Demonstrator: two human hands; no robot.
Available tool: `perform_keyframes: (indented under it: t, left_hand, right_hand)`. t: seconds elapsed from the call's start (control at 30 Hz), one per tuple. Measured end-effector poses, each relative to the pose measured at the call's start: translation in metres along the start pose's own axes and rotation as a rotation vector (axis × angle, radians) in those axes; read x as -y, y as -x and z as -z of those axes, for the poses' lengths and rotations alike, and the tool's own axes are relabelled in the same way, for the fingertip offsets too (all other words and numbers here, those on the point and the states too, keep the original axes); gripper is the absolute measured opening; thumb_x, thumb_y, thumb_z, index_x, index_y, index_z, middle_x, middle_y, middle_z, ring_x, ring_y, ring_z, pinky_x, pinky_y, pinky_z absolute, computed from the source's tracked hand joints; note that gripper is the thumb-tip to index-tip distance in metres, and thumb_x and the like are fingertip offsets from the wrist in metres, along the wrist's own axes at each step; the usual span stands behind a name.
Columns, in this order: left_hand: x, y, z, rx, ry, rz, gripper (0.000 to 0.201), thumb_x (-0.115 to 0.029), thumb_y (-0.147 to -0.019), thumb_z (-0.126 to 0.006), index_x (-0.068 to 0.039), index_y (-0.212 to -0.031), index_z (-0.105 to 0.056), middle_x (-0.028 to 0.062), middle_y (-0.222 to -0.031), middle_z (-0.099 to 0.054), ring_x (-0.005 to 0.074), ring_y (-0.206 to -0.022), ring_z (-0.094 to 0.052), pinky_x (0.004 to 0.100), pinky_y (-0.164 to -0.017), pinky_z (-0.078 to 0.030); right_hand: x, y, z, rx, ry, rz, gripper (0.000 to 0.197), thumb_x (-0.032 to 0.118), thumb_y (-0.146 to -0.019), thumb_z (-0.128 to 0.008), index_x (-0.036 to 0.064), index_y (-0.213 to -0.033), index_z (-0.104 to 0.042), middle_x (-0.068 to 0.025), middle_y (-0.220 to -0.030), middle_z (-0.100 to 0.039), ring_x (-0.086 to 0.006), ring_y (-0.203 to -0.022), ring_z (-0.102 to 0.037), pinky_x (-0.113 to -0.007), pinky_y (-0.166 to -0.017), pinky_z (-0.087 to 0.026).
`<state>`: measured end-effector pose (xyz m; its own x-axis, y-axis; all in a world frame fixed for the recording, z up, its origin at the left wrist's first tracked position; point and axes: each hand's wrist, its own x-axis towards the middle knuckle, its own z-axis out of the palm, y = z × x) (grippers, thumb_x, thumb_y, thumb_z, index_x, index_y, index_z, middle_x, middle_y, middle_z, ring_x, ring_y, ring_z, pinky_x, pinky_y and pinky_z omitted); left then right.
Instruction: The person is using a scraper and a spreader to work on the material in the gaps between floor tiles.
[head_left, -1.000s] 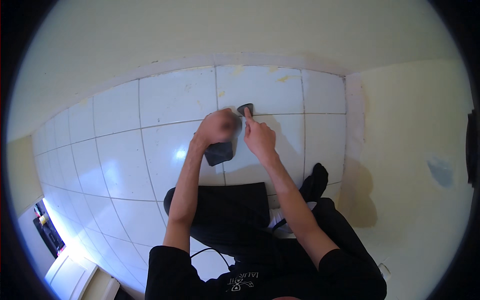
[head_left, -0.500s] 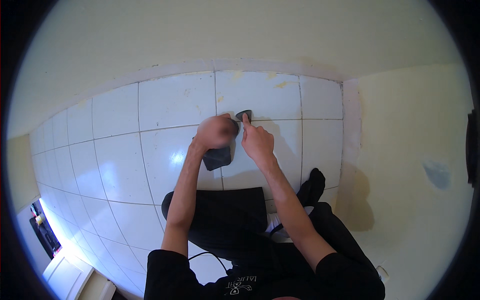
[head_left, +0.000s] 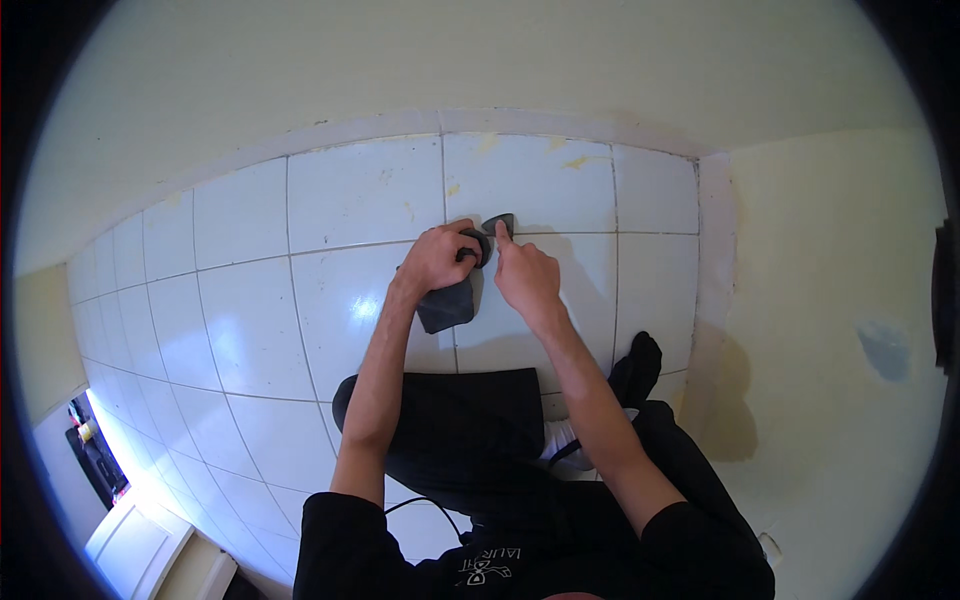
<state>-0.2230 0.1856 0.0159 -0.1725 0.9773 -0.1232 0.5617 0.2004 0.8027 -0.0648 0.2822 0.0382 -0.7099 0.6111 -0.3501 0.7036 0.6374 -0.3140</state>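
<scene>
"Gripping anything in the head view, that left hand (head_left: pixel 437 257)?"

"Yes, its fingers curl around a black rounded piece (head_left: pixel 483 247), close to the tiled floor (head_left: pixel 240 340). Just below that hand, on the person's side, is a dark grey flat piece (head_left: pixel 448 307). Whether the two are joined, I can't tell; the hand covers the spot."

"Which way does the flat piece run?"

"From under the hand toward the person's bent, black-trousered leg (head_left: pixel 470 415). Its far end is hidden, so I can't judge its full long axis."

"And the right hand (head_left: pixel 528 275)?"

"Index finger stretched out, its tip on a small grey wedge (head_left: pixel 491 226); the other fingers fold inward. Whether they hold anything, I can't tell."

"How does the wedge point?"

"Narrow corner to the left, broad side to the right, its longer axis roughly sideways. It sits by a grout line (head_left: pixel 565 233), just beside the black rounded piece. Yellowish marks (head_left: pixel 575 163) spot the tiles beyond, toward the wall (head_left: pixel 450 60)."
</scene>
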Motion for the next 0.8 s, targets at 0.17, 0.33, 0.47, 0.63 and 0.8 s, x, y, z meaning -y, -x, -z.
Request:
perform_keyframes:
  t: [0.17,0.33,0.47,0.63,0.8]
  left_hand:
    - [0.001,-0.002,-0.002,0.001,-0.003,-0.011,0.014,-0.01,-0.071,-0.062,-0.007,-0.079,-0.073,0.0115,-0.092,-0.065,0.0355,-0.082,-0.066,0.0444,-0.075,-0.054]
    - [-0.001,-0.001,0.001,0.004,-0.004,-0.006,0.014,-0.011,-0.071,-0.062,-0.007,-0.078,-0.074,0.0114,-0.091,-0.064,0.0353,-0.081,-0.066,0.0444,-0.074,-0.053]
    - [-0.002,-0.005,-0.002,0.001,-0.008,-0.013,0.014,-0.011,-0.07,-0.062,-0.007,-0.078,-0.073,0.0116,-0.091,-0.064,0.035,-0.081,-0.066,0.0442,-0.074,-0.053]
    - [-0.001,-0.001,0.0,-0.025,-0.024,-0.021,0.013,-0.011,-0.072,-0.062,-0.008,-0.076,-0.074,0.0098,-0.09,-0.065,0.0348,-0.078,-0.066,0.0448,-0.073,-0.054]
    - [-0.003,0.0,0.001,-0.002,-0.012,0.008,0.015,-0.011,-0.07,-0.061,-0.007,-0.078,-0.074,0.0115,-0.092,-0.064,0.0355,-0.08,-0.066,0.0443,-0.074,-0.053]
  right_hand:
    - [0.002,0.0,0.003,-0.029,-0.009,-0.008,0.056,0.017,-0.093,-0.06,0.0124,-0.147,-0.052,-0.0181,-0.073,-0.069,-0.0361,-0.069,-0.071,-0.049,-0.062,-0.056]
    - [0.001,0.007,0.006,0.034,-0.029,-0.006,0.059,0.016,-0.09,-0.062,0.0105,-0.148,-0.051,-0.0181,-0.075,-0.069,-0.0358,-0.07,-0.071,-0.049,-0.063,-0.056]
    - [-0.018,0.005,-0.012,-0.061,-0.055,0.012,0.056,0.02,-0.094,-0.06,0.0168,-0.149,-0.051,-0.0179,-0.075,-0.068,-0.0366,-0.069,-0.071,-0.05,-0.063,-0.055]
    - [-0.025,0.007,0.006,-0.004,-0.03,0.012,0.054,0.021,-0.096,-0.059,0.0227,-0.149,-0.051,-0.0177,-0.074,-0.068,-0.0369,-0.069,-0.07,-0.05,-0.063,-0.056]
    - [-0.026,0.01,0.004,0.006,0.011,0.011,0.052,0.021,-0.096,-0.059,0.0184,-0.148,-0.052,-0.0173,-0.076,-0.069,-0.0359,-0.071,-0.07,-0.05,-0.064,-0.056]
